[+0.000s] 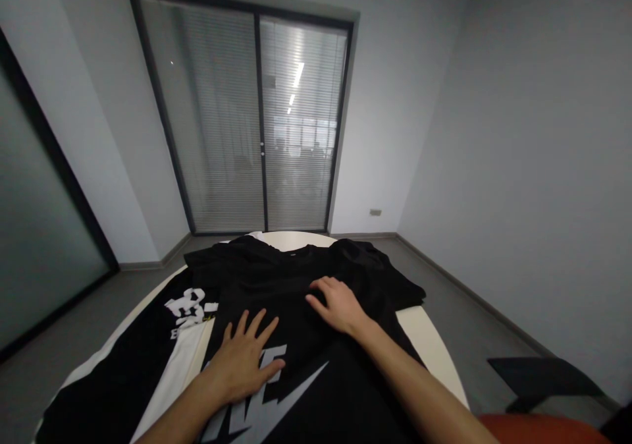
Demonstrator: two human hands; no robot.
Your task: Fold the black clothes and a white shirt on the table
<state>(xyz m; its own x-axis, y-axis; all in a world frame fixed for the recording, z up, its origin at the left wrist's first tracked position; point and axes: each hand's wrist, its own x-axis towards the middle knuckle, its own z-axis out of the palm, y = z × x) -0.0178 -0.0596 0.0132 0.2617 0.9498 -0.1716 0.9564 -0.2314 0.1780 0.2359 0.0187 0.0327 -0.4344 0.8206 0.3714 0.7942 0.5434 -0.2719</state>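
Observation:
A black T-shirt (291,292) with a large grey print lies spread out, its neckline toward the far edge of the table. My left hand (244,358) rests flat on the shirt's left side with fingers spread, partly over the grey print. Farther up, my right hand (338,302) lies on the chest area, its fingers loosely bent and apart, holding nothing. Both sleeves are out to the sides, and the right sleeve (395,282) reaches past the table's edge.
On the left, a black and white garment (133,345) with white lettering lies partly under the T-shirt. The round cream table (437,345) shows along its rim. A chair with an orange seat (543,429) and black armrest (543,375) stands at right. Glass panels with blinds (217,128) are ahead.

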